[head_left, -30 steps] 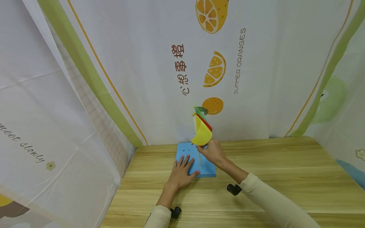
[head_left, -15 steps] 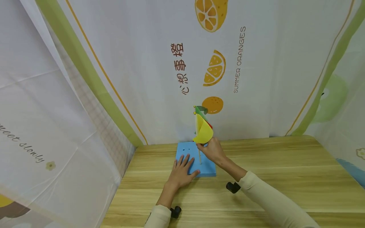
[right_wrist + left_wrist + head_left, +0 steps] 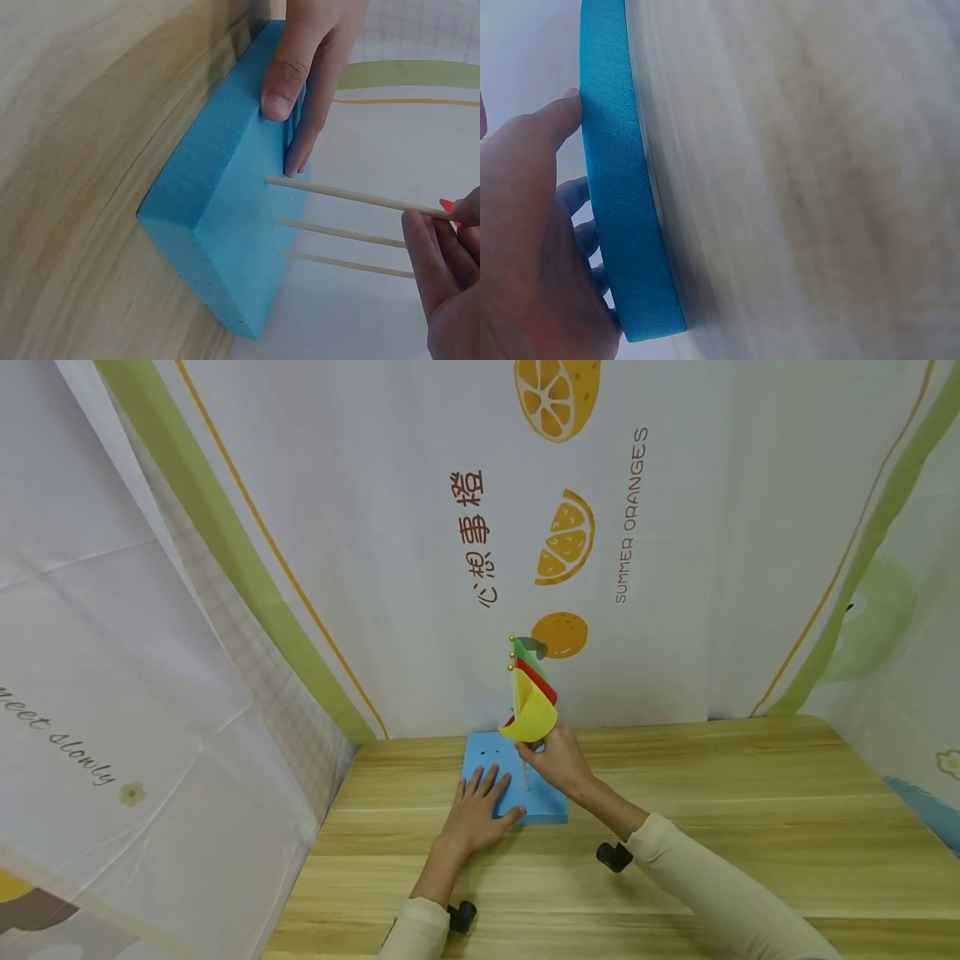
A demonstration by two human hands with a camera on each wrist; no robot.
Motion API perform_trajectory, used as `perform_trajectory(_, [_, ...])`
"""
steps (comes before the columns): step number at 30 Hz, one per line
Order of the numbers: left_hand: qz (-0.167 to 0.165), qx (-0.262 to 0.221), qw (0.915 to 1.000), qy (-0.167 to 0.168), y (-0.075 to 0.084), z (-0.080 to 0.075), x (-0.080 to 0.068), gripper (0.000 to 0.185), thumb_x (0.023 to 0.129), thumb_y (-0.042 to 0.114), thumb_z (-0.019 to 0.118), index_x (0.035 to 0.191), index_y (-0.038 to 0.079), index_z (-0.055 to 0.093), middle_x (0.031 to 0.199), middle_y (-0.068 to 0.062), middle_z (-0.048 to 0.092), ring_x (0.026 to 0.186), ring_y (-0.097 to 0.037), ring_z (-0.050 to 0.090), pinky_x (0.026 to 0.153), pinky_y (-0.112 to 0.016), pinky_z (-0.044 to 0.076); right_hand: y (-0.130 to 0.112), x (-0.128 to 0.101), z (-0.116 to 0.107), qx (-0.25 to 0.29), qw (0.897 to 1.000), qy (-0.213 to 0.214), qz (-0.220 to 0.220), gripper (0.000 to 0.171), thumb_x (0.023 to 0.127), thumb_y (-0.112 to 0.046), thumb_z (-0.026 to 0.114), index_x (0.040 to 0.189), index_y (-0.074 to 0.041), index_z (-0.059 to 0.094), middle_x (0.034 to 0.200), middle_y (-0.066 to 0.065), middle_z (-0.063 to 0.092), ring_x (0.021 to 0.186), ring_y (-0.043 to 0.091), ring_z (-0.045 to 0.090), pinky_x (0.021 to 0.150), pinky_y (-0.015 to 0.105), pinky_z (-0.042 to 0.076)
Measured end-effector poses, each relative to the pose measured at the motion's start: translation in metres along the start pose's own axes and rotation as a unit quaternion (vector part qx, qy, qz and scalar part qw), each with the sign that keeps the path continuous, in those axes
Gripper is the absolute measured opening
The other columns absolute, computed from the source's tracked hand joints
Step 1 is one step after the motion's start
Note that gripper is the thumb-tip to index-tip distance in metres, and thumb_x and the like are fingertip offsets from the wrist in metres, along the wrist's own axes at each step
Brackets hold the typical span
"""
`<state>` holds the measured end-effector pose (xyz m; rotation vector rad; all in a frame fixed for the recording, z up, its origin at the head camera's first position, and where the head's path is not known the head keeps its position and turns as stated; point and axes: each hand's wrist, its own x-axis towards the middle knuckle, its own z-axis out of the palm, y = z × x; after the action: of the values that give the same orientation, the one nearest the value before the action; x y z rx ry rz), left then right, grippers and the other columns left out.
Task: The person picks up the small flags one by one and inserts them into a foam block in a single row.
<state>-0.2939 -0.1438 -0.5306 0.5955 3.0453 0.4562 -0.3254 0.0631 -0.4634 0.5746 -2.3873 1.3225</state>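
A blue foam block (image 3: 551,817) lies on the table with three thin wooden sticks standing in its face in the right wrist view. My left hand (image 3: 474,822) rests flat on the block, fingers spread, its thumb near the front edge. My right hand (image 3: 558,762) pinches the nearest stick (image 3: 360,196) below its yellow paper flag (image 3: 534,714). That stick's lower end meets the foam. Behind it stand a red flag (image 3: 542,682) and a green flag (image 3: 530,657), partly covered. Gold balls (image 3: 512,655) top the sticks.
Two small dark holes (image 3: 490,752) show in the block's far left part. The wooden table (image 3: 712,827) reaches back to a white printed curtain (image 3: 675,652). A black wrist camera (image 3: 615,857) sits at each wrist.
The yellow flag shifts slightly right, then back left and lower, so its gold ball sits below the other two. My right hand stays on its stick; my left hand keeps its place.
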Motion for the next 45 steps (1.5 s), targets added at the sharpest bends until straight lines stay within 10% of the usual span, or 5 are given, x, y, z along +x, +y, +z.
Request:
perform_trajectory(26, [-0.003, 0.003, 1.0, 0.002, -0.002, -0.002, 0.0, 0.077, 0.105, 0.065, 0.052, 0.166, 0.019, 0.042, 0.176, -0.01, 0.03, 0.165, -0.041, 0.021, 0.132, -0.066, 0.017, 0.006, -0.005, -0.002, -0.006, 0.999, -0.049, 0.008, 0.019, 0.095, -0.005, 0.08, 0.109, -0.006, 0.068, 0.094, 0.006, 0.072, 0.083, 0.021, 0.076, 0.074, 0.032, 0.066])
perform_trajectory(45, [0.024, 0.002, 0.9997, -0.006, -0.003, -0.007, 0.002, 0.066, 0.112, 0.052, 0.047, 0.166, 0.016, 0.041, 0.176, -0.01, 0.032, 0.164, -0.04, 0.025, 0.132, -0.064, 0.022, 0.041, -0.039, -0.062, 0.01, 0.996, -0.067, 0.058, 0.006, 0.1, -0.004, 0.071, 0.103, 0.001, 0.07, 0.093, 0.008, 0.072, 0.079, 0.02, 0.072, 0.061, 0.024, 0.06])
